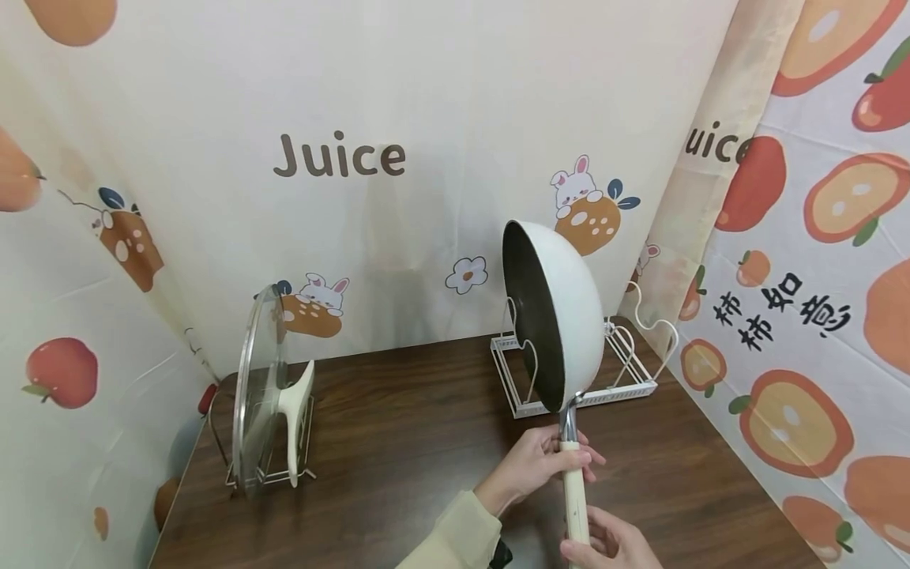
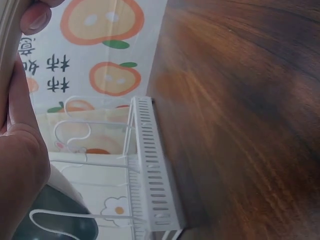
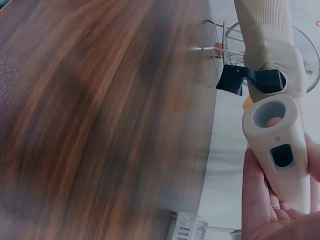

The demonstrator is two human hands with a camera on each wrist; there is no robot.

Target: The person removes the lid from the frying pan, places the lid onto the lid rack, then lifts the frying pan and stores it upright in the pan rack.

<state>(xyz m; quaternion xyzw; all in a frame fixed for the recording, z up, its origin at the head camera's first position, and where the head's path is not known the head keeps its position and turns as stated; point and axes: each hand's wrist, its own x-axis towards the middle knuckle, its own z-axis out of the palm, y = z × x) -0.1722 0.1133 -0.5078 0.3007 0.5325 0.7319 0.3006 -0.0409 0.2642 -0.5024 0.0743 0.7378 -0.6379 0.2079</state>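
A white wok (image 1: 579,300) with a dark inside is tipped up on its side, its cream handle (image 1: 577,506) pointing toward me. My left hand (image 1: 529,466) holds the handle just below the metal neck. Lower down, near the end of the handle, my right hand (image 1: 614,541) grips it; the right wrist view shows the handle's end with its hanging hole, the fingers beneath. Behind the pan stands a white rack (image 1: 503,367) with wavy wire dividers. The pan's bowl overlaps the rack's left part, and a divider shows in front of its dark side (image 2: 57,215).
At the left of the brown wooden table (image 1: 384,442), a glass lid (image 1: 252,395) with a cream handle (image 1: 294,423) stands upright in a wire stand (image 1: 307,442). Printed cloth (image 1: 455,79) hangs behind the table and along both sides.
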